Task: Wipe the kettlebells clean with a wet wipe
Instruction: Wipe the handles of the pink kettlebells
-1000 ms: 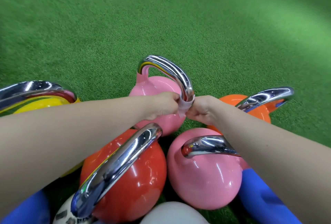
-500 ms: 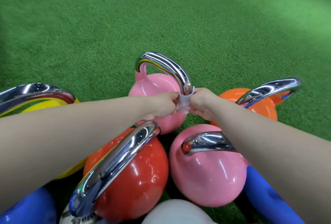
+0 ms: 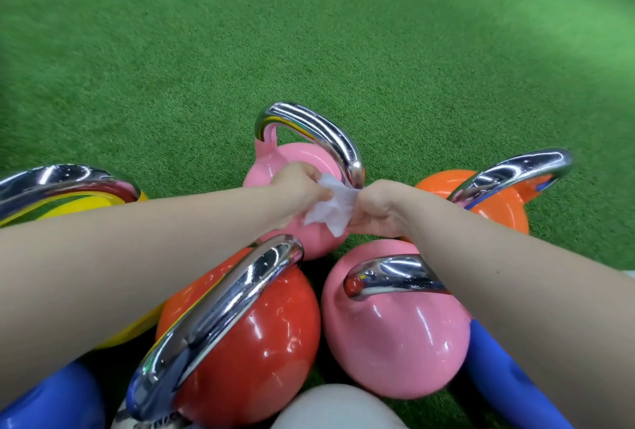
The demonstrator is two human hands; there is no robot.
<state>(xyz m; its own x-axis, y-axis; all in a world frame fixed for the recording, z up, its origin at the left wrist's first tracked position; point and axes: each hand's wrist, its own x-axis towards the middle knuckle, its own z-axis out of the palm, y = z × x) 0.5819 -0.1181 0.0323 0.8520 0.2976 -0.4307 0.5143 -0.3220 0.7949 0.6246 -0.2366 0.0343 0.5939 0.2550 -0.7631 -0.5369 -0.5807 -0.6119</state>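
Nearest, below the forearms, sit a red kettlebell (image 3: 247, 336) and a pink kettlebell (image 3: 395, 336); just beyond them the left hand (image 3: 299, 188) and right hand (image 3: 378, 208) each pinch an edge of a white wet wipe (image 3: 331, 203), stretched between them against the far pink kettlebell (image 3: 292, 157), beside the foot of its chrome handle (image 3: 323, 136); an orange kettlebell (image 3: 481, 202) stands right of the right hand, a yellow kettlebell (image 3: 86, 203) left of the left forearm; green turf (image 3: 309, 50) lies beyond.
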